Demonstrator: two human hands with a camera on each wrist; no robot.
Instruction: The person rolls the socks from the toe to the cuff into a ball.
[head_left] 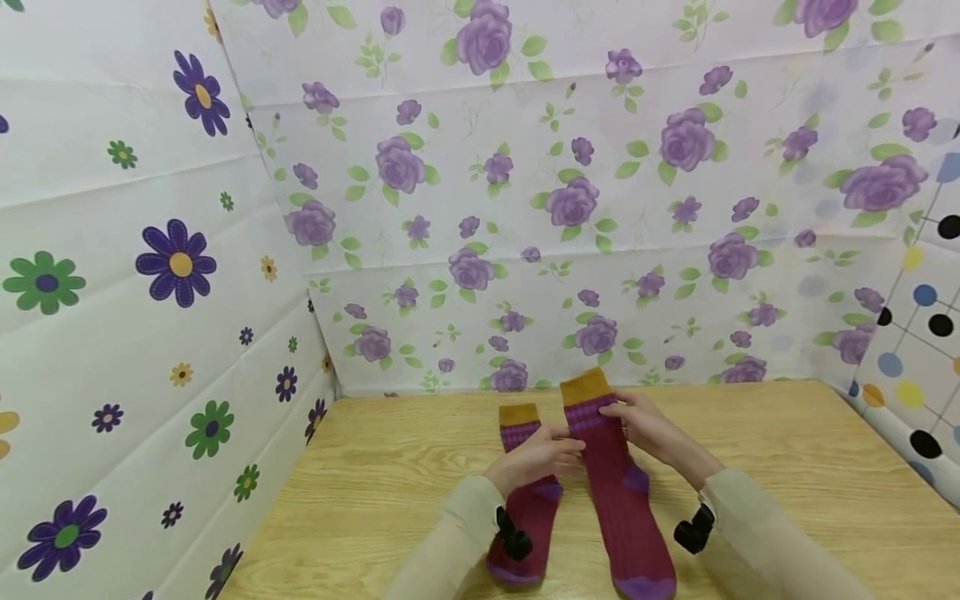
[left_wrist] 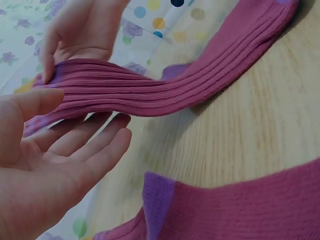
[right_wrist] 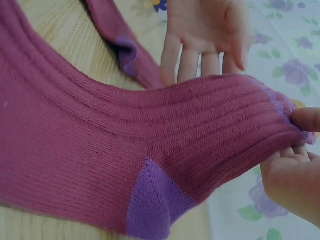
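Observation:
Two maroon ribbed socks with purple heels and toes and mustard cuffs are before me. My right hand (head_left: 651,427) pinches the right-hand sock (head_left: 628,525) near its cuff, thumb in front and fingers behind. This sock's cuff end is raised, and its foot end lies toward the table's near side. My left hand (head_left: 534,460) is at that sock's left edge; in the left wrist view its fingers (left_wrist: 95,145) are fairly straight and reach under the fabric, thumb apart from them. The other sock (head_left: 528,529) lies on the table beneath my left arm, partly hidden by it.
The wooden table (head_left: 390,483) reaches back to a sheet with purple roses (head_left: 573,202). A flower-printed sheet (head_left: 67,358) hangs on the left, a dotted sheet (head_left: 911,358) on the right. Black cameras (head_left: 695,529) are strapped to both wrists.

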